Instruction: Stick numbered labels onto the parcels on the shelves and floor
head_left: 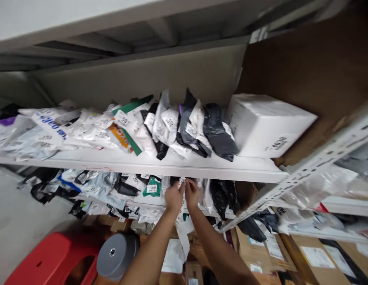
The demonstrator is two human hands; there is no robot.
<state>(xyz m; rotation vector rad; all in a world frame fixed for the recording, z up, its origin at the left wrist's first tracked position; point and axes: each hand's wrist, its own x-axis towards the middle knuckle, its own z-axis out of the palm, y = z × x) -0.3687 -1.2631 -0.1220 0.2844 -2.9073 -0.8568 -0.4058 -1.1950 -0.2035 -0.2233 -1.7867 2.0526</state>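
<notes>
My left hand (173,198) and my right hand (192,193) meet in front of the second shelf, fingers pinched close together. Between them is the top of a white strip of labels (182,233), which hangs down loosely between my forearms. The exact grip of each fingertip is small and partly hidden. Just left of my left hand, a green parcel bag (152,187) with a printed number label lies on that shelf. Black plastic parcels (222,194) are to the right of my right hand.
Above, a white shelf (142,161) carries many bagged parcels and a white box (267,126). A perforated metal upright (320,166) slants at right. Below are cardboard boxes (314,261), a red stool (53,257) and a grey round container (117,255).
</notes>
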